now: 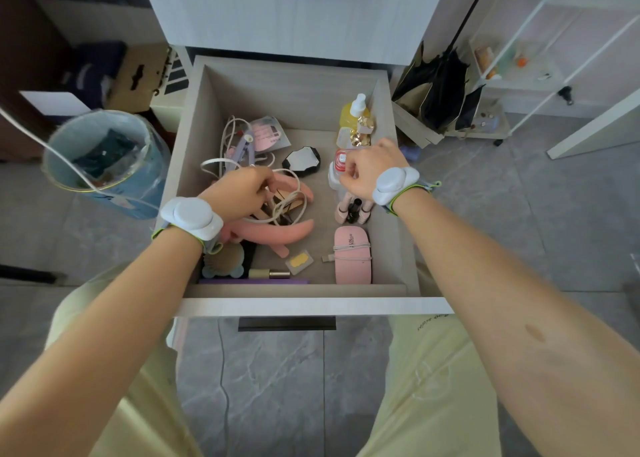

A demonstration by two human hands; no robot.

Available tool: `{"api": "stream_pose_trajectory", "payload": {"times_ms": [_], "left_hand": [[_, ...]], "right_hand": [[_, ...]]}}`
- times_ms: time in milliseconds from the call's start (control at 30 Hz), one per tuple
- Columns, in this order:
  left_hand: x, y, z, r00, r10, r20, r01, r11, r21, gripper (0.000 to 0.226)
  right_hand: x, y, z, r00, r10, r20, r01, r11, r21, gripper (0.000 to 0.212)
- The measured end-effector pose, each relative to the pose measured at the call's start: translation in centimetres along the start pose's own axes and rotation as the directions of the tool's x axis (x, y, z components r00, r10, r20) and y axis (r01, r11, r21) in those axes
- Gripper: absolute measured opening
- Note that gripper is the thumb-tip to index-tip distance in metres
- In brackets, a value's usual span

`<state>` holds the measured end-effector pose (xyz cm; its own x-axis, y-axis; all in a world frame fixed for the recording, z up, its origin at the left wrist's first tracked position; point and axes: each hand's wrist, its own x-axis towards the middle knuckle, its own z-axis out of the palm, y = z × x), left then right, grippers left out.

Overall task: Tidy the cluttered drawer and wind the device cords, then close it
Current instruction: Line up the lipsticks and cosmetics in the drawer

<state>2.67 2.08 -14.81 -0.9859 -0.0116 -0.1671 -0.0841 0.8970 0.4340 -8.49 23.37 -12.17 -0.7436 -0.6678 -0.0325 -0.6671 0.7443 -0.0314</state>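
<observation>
Woodgrain drawer point(188, 138), looped cord point(211, 162), bottle point(336, 167) seemingly gripped

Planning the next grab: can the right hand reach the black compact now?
Probably yes: the black compact lies uncovered just beside the right hand, nothing between, though its fingers pinch the small bottle.

This is a room in a home, most likely a bedroom or dressing corner. At twelve o'clock an open drawer point(187, 166) in a white unit holds personal grooming things: nail polish bottles point(353, 209), a pink nail lamp point(353, 269), a lipstick point(270, 274), a compact mirror point(300, 161) and a yellow spray bottle point(351, 119). A lined waste bin point(145, 193) stands at ten o'clock. Paper shopping bags point(440, 93) and a white wire shelf rack point(519, 82) stand at two o'clock. The floor point(277, 387) is grey tile.
</observation>
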Motion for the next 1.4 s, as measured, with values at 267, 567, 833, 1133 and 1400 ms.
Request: {"api": "stream_pose_trajectory", "payload": {"times_ms": [267, 567, 833, 1133, 1400], "left_hand": [[0.2, 0.5, -0.1, 0.991, 0.119, -0.064, -0.116, 0.992, 0.051, 0.022], [0.3, 0.6, -0.9, 0.969, 0.09, -0.229, -0.132, 0.976, -0.174, 0.03], [0.7, 3.7, -1.1, 0.875, -0.151, -0.46, -0.1, 0.874, -0.476, 0.017], [5.2, 7.1, 2.4, 0.955, -0.108, -0.276, -0.057, 0.847, -0.528, 0.013], [6.8, 7.0, 4.7, 0.954, -0.2, -0.225, 0.046, 0.835, -0.548, 0.014]], "right_hand": [[-0.2, -0.2, -0.2, 1.0, 0.004, -0.009, -0.004, 1.0, -0.004, 0.024], [-0.2, -0.2, -0.5, 1.0, -0.007, 0.0, 0.007, 1.0, -0.018, 0.024], [-0.1, 0.5, 0.1, 0.984, 0.06, -0.167, -0.051, 0.997, 0.06, 0.027], [0.0, 1.4, 0.7, 0.951, 0.174, -0.254, -0.137, 0.978, 0.159, 0.033], [0.0, 1.6, 0.5, 0.951, 0.194, -0.24, -0.139, 0.964, 0.226, 0.032]]}}
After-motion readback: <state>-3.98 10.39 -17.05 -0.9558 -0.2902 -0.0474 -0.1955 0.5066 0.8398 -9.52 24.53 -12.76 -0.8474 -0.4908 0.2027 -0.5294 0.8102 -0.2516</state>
